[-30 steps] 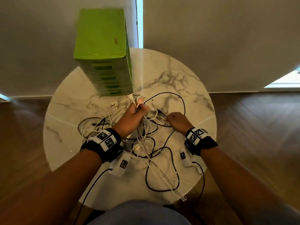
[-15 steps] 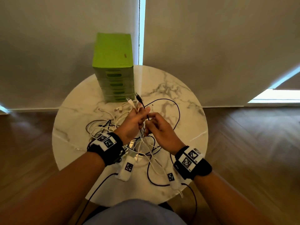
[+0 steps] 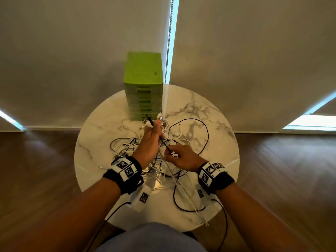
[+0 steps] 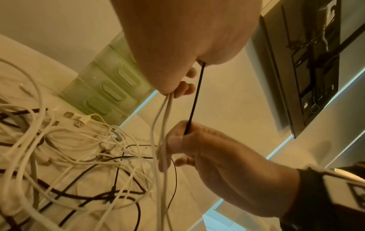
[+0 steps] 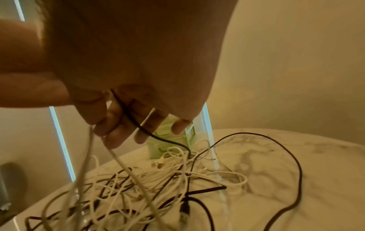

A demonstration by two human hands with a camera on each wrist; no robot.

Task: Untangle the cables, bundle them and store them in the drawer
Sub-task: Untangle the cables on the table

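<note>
- The left hand is raised above the table, just in front of the green drawer unit. Its fingers are curled round several cable ends, white ones and one black, so the plugs stick up together, probably to keep the freed ends sorted.
- The right hand, nearer the person than the drawer unit, pinches the black cable just below the left fist, holding it taut, likely to trace it out of the pile.
- The tangle of cables lies on the marble table in front of the drawer unit, white and black strands crossing.
- All the drawers look closed; nothing is bundled or stored yet.
</note>
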